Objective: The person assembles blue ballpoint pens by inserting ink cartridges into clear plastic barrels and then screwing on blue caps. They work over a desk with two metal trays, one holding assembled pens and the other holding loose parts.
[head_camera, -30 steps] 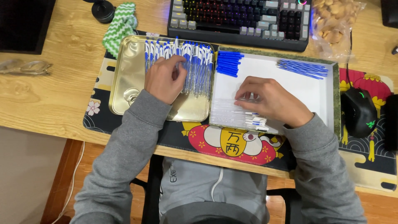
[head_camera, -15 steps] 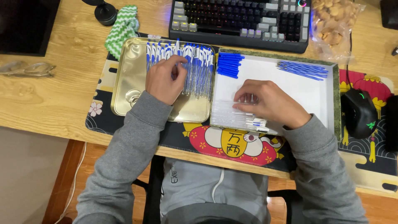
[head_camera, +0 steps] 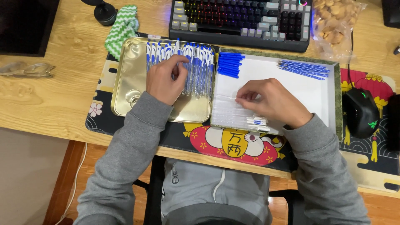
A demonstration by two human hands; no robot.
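A person in a grey sweatshirt sits at a wooden desk, seen from above, working over two trays. The left hand [head_camera: 164, 79] rests in a gold metal tray [head_camera: 125, 91], fingers curled on a row of assembled pens [head_camera: 196, 66] with clear barrels and blue caps, lined up side by side along the tray's far half; whether it actually grips one I cannot tell. The right hand [head_camera: 271, 102] lies in a white tray [head_camera: 321, 96] just beside the gold one, fingertips pinched down on a pile of clear pen barrels [head_camera: 233, 110] at the near left. In the same white tray, a stack of blue caps [head_camera: 229, 64] sits at the far left corner and a loose bundle of thin blue refills [head_camera: 304, 68] at the far right. Judging by the full row of finished pens against the small heaps of parts, much of the assembly looks done, with some barrels, caps and refills left. A keyboard [head_camera: 237, 21], a black mouse [head_camera: 360, 112] and a bag of snacks [head_camera: 333, 25] surround the trays.
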